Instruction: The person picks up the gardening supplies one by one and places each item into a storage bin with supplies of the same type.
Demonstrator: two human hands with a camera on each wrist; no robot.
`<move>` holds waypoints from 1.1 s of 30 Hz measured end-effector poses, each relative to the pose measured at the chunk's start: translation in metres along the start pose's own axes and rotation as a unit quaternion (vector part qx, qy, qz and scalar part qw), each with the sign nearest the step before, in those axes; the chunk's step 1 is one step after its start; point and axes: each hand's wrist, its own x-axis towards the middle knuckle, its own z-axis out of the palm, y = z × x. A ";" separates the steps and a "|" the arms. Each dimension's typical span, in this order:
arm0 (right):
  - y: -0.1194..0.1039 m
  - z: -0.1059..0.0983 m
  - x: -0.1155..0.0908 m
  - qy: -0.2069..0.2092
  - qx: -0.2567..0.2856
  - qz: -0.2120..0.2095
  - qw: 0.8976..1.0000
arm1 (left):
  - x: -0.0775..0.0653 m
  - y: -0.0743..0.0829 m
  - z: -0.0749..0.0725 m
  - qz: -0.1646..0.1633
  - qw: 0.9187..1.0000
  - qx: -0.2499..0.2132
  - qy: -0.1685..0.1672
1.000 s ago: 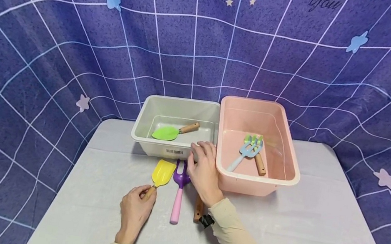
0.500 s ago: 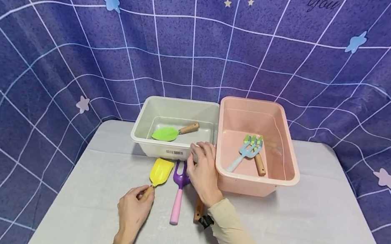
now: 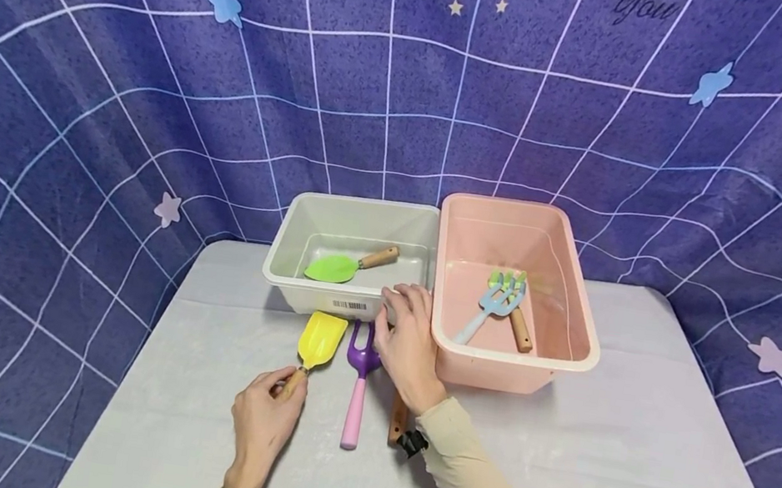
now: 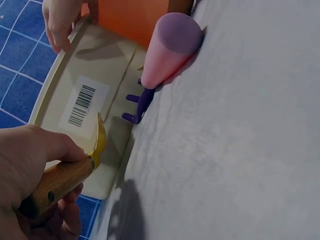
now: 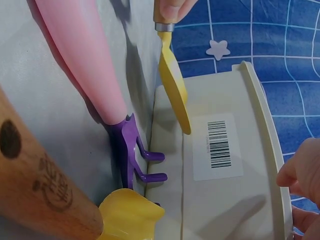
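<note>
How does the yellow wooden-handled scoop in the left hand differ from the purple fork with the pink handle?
The yellow scoop has a broad blade, the purple fork prongs. The left hand holds the scoop; the fork lies on the table. Both point toward the grey bin.

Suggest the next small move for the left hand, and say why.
Probably raise the yellow scoop over the front of the grey bin: the left hand grips the scoop outside that bin, and a green trowel, also wooden-handled, lies inside it.
</note>
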 end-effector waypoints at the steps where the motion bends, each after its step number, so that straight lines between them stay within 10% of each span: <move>1: 0.000 0.000 0.000 -0.001 -0.001 0.000 1.000 | 0.000 0.000 0.000 0.002 1.000 -0.002 0.001; 33: 0.005 0.006 -0.003 0.015 -0.007 -0.023 1.000 | 0.010 0.016 -0.020 0.040 0.998 -0.048 0.007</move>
